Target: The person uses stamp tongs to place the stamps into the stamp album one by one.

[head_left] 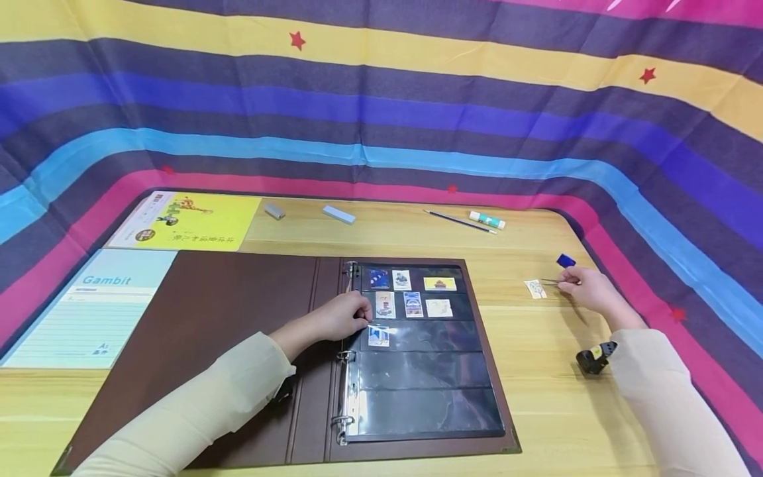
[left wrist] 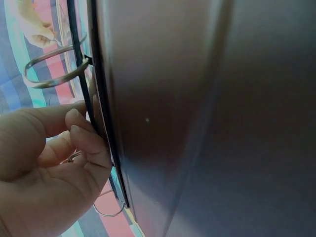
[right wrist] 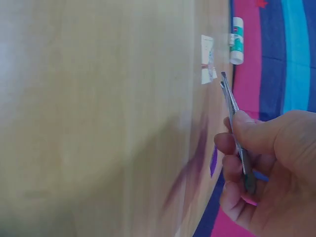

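My left hand (head_left: 342,317) reaches over the rings of a brown binder (head_left: 238,318), its fingertips pinching at a pocket edge of the black stamp page (head_left: 426,371). Right beside them, a blue stamp (head_left: 378,336) sits in the third row. Several more stamps fill the two rows above. In the left wrist view, curled fingers (left wrist: 91,143) meet the page's dark edge. Over the table's right side, my right hand (head_left: 587,291) holds metal tweezers (right wrist: 232,103) between thumb and fingers. Their slightly parted tips point at a loose white stamp (head_left: 535,289) lying on the wood.
A blue item (head_left: 565,260) lies beyond my right hand, and a black object (head_left: 593,359) is near that sleeve. Along the back are a glue stick (head_left: 487,220), a pencil (head_left: 459,222) and two small grey blocks. A yellow book (head_left: 208,222) and a pale notebook (head_left: 83,318) lie left.
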`<state>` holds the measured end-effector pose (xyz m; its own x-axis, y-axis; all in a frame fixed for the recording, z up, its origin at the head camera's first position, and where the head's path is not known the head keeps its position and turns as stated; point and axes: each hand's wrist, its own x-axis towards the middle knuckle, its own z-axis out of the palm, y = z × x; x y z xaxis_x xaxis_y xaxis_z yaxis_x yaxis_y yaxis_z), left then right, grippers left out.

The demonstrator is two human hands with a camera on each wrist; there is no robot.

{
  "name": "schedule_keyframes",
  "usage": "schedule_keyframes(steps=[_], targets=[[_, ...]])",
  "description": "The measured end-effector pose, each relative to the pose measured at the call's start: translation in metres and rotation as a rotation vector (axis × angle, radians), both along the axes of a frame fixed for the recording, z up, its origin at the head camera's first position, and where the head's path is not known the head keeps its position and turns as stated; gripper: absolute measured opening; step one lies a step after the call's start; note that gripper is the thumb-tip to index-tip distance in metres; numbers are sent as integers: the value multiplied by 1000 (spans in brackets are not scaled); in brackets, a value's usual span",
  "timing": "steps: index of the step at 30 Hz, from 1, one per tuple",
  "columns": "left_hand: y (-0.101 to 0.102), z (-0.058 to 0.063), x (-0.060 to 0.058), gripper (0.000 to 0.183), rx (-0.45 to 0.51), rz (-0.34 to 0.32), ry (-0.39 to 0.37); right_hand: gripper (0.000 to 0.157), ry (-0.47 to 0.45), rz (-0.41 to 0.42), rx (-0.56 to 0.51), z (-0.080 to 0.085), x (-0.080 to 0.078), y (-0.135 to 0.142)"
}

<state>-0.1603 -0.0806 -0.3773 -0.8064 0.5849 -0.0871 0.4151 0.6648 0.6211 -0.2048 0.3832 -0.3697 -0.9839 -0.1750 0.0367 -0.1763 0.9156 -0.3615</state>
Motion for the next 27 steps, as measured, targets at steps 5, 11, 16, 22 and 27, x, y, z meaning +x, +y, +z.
schedule_keyframes(steps=[5, 11, 16, 22, 27], targets=[[0, -1, 0, 3, -4, -2, 5, 4, 18, 19, -1, -6, -11, 0], [0, -1, 0, 5, -2, 7, 0, 3, 11, 5, 38, -5, -14, -3], [1, -1, 0, 4, -1, 3, 2, 4, 21, -28, 85, -1, -12, -5], [1, -1, 0, 4, -2, 2, 2, 6, 103, -13, 26, 12, -9, -20], [0, -1, -1, 6, 0, 3, 4, 8, 117, 55, -67, 27, -5, -57]])
